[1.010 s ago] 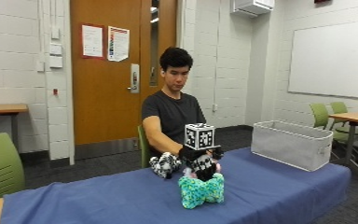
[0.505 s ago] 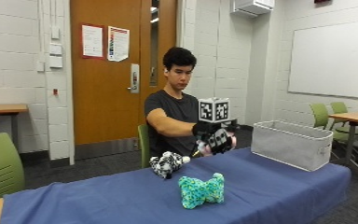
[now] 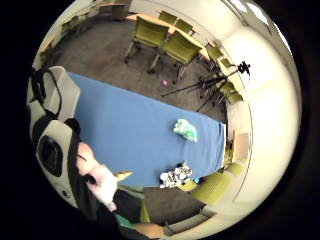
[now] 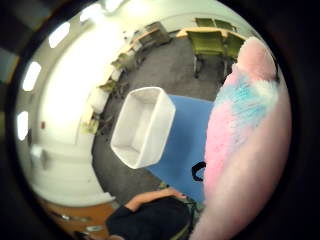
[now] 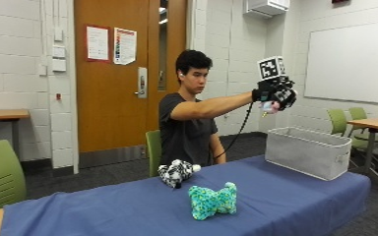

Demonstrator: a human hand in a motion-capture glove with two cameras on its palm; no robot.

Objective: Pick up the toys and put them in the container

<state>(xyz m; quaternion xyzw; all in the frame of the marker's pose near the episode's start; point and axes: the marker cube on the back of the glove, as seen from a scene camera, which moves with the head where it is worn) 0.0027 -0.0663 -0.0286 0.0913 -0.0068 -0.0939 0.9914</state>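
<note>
Three toys: pink one [image 4: 240, 130], zebra one [image 5: 177, 173], teal one [image 5: 212, 200]; one container [image 5: 307, 157].

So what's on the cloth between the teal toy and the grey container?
Nothing: the outside view shows bare blue cloth between the teal toy and the grey container.

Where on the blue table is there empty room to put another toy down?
Bare blue cloth stretches from the table's near end to the zebra toy. Another patch lies between the teal toy and the grey container. The two toys sit close together mid-table, so it is crowded there.
</note>
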